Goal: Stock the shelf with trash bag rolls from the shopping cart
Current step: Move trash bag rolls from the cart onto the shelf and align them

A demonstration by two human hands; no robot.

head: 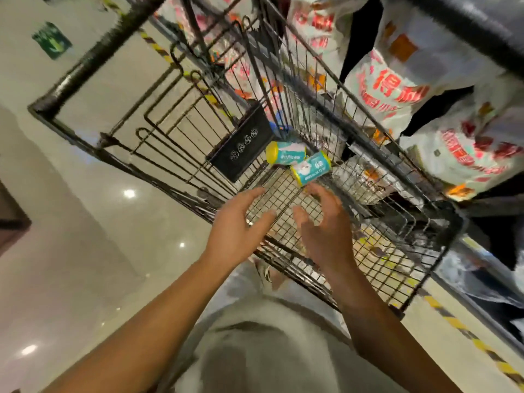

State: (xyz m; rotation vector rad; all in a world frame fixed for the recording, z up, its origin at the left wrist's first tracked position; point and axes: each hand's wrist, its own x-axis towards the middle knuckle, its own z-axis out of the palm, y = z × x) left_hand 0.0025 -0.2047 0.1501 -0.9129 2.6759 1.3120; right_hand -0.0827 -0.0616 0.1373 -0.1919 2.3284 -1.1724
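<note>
We reach with our left hand (238, 225) and right hand (326, 225) spread and empty toward the two trash bag rolls (299, 163) left in the shopping cart (368, 154) — seemingly the last — neither yet lifted to the shelf (470, 24).

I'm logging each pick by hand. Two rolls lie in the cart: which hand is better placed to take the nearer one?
The right hand. Its open fingers reach almost to the nearer roll on the cart's wire floor. The left hand, also open, is off to the side, likelier for the farther roll.
</note>
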